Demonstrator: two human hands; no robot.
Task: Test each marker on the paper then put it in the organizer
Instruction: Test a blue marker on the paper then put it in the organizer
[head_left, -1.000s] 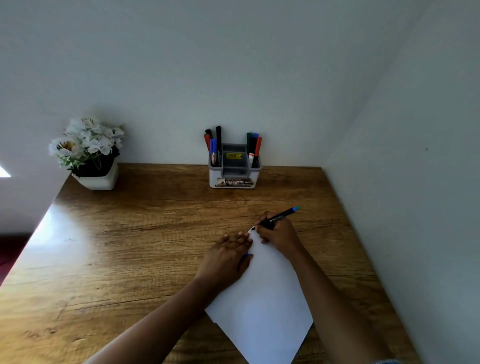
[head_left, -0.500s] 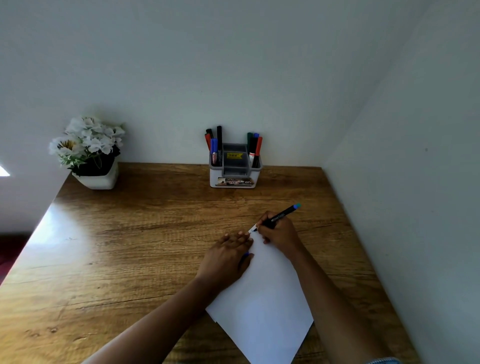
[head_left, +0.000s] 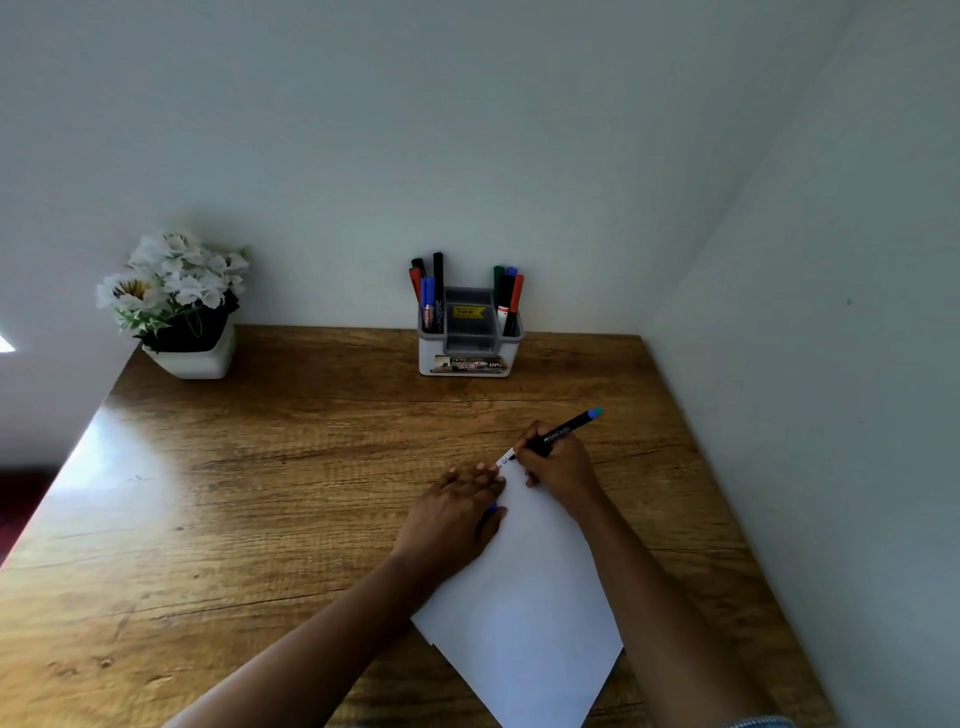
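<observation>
While left hand (head_left: 449, 519) presses paper (head_left: 524, 597), right hand (head_left: 561, 470) grips marker (head_left: 567, 429), tip down.

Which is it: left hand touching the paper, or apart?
Touching. Head view: the left hand lies flat across the paper, covering its left edge near the far corner.

Wooden table (head_left: 249, 519) in a plain white-walled corner (head_left: 644, 322)

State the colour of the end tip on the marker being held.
Light blue, on the black-barrelled marker in the right hand; head view.
</observation>
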